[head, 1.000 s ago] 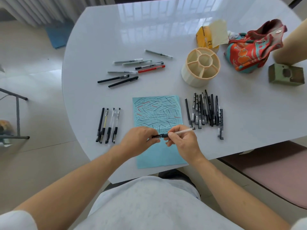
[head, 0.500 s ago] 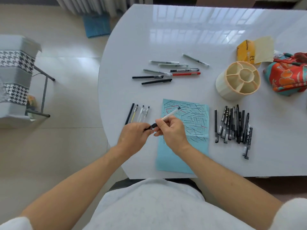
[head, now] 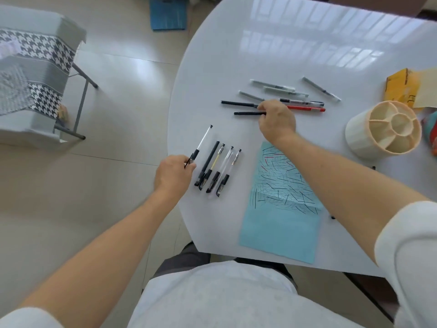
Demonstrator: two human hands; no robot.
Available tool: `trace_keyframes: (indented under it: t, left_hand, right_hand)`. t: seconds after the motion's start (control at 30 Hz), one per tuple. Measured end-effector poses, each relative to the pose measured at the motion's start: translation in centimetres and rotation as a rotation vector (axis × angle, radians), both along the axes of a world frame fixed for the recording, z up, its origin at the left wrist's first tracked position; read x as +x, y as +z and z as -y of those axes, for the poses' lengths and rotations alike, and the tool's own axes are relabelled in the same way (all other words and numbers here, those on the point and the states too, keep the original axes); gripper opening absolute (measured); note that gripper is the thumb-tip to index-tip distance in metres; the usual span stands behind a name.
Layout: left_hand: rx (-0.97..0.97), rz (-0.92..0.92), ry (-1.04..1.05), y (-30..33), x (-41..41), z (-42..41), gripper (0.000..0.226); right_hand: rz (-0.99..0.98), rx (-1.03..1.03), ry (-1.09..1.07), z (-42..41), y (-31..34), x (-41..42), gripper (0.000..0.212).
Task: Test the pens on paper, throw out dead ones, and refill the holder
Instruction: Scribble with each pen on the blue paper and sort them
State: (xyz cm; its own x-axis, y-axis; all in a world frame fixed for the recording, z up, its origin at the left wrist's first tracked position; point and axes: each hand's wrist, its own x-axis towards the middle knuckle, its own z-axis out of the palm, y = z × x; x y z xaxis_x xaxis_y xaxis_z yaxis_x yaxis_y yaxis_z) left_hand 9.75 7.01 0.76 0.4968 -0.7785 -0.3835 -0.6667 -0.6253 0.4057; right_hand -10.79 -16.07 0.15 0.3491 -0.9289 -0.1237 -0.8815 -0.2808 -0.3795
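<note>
I counted four pens in the near row (head: pixel 214 170) by the table edge and a fifth, clear-barrelled pen (head: pixel 199 146) beside them. In the far cluster (head: pixel 283 97) I made out eight: two black, one red, five pale or clear. There was one blue sheet of paper (head: pixel 281 209), one round holder (head: pixel 383 130) with seven compartments, and two hands.

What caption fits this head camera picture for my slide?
Left hand sets a clear pen beside four pens while right hand reaches for a black pen.
</note>
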Motion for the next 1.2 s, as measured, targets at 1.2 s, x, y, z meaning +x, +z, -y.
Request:
trace_keyframes:
  t: [1.2]
  left_hand:
    - [-0.074,-0.099,-1.012,1.6,-18.7,2.3,0.023]
  right_hand:
    - [1.073,0.358,-1.162,-23.0,3.1,-21.7,0.021]
